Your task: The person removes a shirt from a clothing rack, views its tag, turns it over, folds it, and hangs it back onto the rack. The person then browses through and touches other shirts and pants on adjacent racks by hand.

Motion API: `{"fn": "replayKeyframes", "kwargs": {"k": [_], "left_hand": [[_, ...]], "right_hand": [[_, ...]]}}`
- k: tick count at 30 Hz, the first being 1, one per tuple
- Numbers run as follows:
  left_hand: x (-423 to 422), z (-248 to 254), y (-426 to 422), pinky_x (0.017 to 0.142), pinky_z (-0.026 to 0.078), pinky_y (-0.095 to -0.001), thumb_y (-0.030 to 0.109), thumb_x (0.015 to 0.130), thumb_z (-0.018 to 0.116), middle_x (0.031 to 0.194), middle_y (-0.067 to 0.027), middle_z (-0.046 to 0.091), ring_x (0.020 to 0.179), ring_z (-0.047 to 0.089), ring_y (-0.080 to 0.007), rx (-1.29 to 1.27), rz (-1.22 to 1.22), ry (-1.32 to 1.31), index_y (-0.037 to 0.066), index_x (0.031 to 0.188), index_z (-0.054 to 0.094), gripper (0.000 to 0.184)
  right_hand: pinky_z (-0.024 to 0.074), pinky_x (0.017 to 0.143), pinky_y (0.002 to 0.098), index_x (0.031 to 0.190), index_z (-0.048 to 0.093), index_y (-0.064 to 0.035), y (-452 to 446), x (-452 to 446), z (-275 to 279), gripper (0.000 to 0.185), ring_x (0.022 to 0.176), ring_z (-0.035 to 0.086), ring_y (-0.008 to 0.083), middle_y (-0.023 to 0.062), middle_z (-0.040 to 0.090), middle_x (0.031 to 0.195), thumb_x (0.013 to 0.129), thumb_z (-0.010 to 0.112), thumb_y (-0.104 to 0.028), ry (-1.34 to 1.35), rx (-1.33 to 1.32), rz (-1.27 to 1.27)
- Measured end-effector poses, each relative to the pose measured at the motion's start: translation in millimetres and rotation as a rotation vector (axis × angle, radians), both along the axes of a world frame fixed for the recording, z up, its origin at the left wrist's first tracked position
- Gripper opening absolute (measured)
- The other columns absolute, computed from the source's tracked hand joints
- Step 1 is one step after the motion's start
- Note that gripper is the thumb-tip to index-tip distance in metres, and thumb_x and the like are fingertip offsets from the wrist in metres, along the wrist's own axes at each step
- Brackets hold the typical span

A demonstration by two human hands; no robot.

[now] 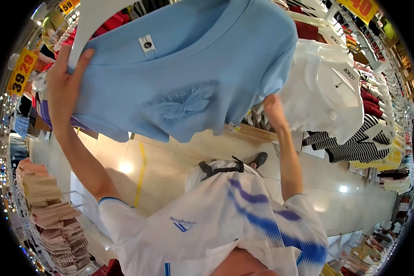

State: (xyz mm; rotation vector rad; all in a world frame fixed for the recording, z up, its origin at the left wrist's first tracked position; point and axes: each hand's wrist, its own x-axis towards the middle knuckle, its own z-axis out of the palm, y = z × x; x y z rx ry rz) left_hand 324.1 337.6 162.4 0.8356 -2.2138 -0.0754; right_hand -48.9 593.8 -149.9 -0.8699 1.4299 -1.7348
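Note:
A light blue T-shirt with a butterfly print and a small white neck label hangs spread out in front of me. At its left shoulder my left hand is closed around the end of a white hanger, thumb in front. The fingers behind are partly hidden. On the other side, my right hand is closed at the hem of the shirt's sleeve, its fingers curled and partly out of sight. White tops hang just to the right of that hand.
Black-and-white striped tops hang on the right-hand rack. Folded-looking striped garments hang at lower left. Yellow price signs stand above the racks. Below is a shiny tiled floor with a yellow line.

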Motion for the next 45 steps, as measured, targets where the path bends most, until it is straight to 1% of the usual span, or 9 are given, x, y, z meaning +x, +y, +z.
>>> {"fn": "replayKeyframes", "kwargs": {"k": [2,4,6,9,18,23,29,35,45], "left_hand": [[1.4,3.1,-1.8,0.059,0.041,-0.0263,0.039,0.088,0.065,0.066,-0.0057,0.057,0.06,0.051,-0.0106,0.001,0.012,0.011,0.005,0.101,0.06,0.036],[0.6,5.1,0.4,0.061,0.042,-0.0251,0.039,0.089,0.064,0.069,-0.0049,0.06,0.062,0.052,-0.009,0.005,0.026,0.027,0.007,0.11,0.061,0.038],[3.6,7.2,-8.6,0.063,0.044,-0.0264,0.039,0.088,0.064,0.071,-0.0071,0.061,0.063,0.054,-0.0108,-0.104,0.017,0.027,0.01,0.115,0.06,0.04],[5.1,8.4,-7.5,0.064,0.044,-0.029,0.039,0.088,0.063,0.072,-0.0098,0.061,0.064,0.055,-0.0141,-0.129,0.11,-0.028,0.01,0.114,0.061,0.039],[21.1,-0.8,-15.8,0.071,0.044,-0.0304,0.038,0.089,0.063,0.078,-0.0117,0.061,0.07,0.054,-0.0176,-0.048,0.131,-0.057,0.006,0.108,0.06,0.037],[29.0,-6.0,-15.1,0.077,0.043,-0.029,0.037,0.089,0.063,0.086,-0.0089,0.061,0.077,0.054,-0.0169,-0.063,0.125,-0.051,0.004,0.106,0.058,0.037],[41.8,-11.5,-31.8,0.086,0.041,-0.0254,0.03,0.092,0.062,0.102,-0.0075,0.061,0.092,0.053,-0.0154,0.027,0.044,-0.143,0.003,0.119,0.057,0.038],[12.6,-8.0,-8.4,0.053,0.035,-0.0283,0.028,0.085,0.069,0.062,-0.0068,0.047,0.056,0.041,-0.0121,0.014,-0.011,-0.091,0.003,0.086,0.055,0.028],[-7.6,-13.6,-6.1,0.046,0.035,-0.0283,0.026,0.084,0.07,0.054,-0.0071,0.052,0.045,0.047,-0.0149,0.009,-0.245,0.02,0.003,0.084,0.053,0.028]], "right_hand": [[0.0396,0.098,0.0354,0.144,0.03,-0.0041,-4.3,35.9,-20.7,0.078,0.118,0.048,0.0217,0.0125,0.043,0.137,0.079,0.072,-0.016,0.382,-0.038,0.272],[0.0473,0.082,0.0348,0.118,0.059,-0.0027,-11.8,49.6,-57.4,0.044,0.092,0.06,0.0205,0.0156,0.063,0.113,0.079,0.073,-0.018,0.596,0.074,0.223],[0.0479,0.074,0.0326,0.099,0.066,0.0003,-16.0,51.9,-87.9,0.022,0.075,0.06,0.0185,0.0156,0.068,0.086,0.082,0.069,-0.013,0.402,0.337,0.093],[0.0474,0.066,0.0315,0.097,0.066,-0.0005,-12.6,63.0,-106.0,0.019,0.064,0.057,0.0188,0.0153,0.067,0.076,0.082,0.067,-0.012,0.483,0.305,-0.073],[0.0497,0.071,0.0318,0.111,0.063,-0.0033,5.0,97.8,-107.0,0.031,0.073,0.064,0.0182,0.0136,0.069,0.088,0.083,0.068,-0.015,0.413,0.268,0.054],[0.0491,0.077,0.0243,0.109,0.063,0.0052,11.9,107.8,-103.3,0.031,0.086,0.06,0.008,0.006,0.068,0.095,0.086,0.068,-0.015,0.015,0.331,-0.045],[0.0488,0.073,0.0237,0.11,0.063,0.0032,14.9,112.5,-101.7,0.031,0.079,0.058,0.0065,0.0025,0.067,0.089,0.087,0.068,-0.018,0.171,0.334,-0.006],[0.047,0.071,0.0232,0.103,0.066,0.0029,23.3,112.4,-118.7,0.027,0.079,0.057,0.0063,0.0023,0.066,0.089,0.089,0.065,-0.02,0.127,0.338,0.059],[0.0467,0.079,0.0266,0.111,0.063,0.0036,35.7,99.5,-118.6,0.033,0.086,0.059,0.0102,0.0049,0.066,0.096,0.084,0.07,-0.013,-0.092,0.26,-0.063]]}}
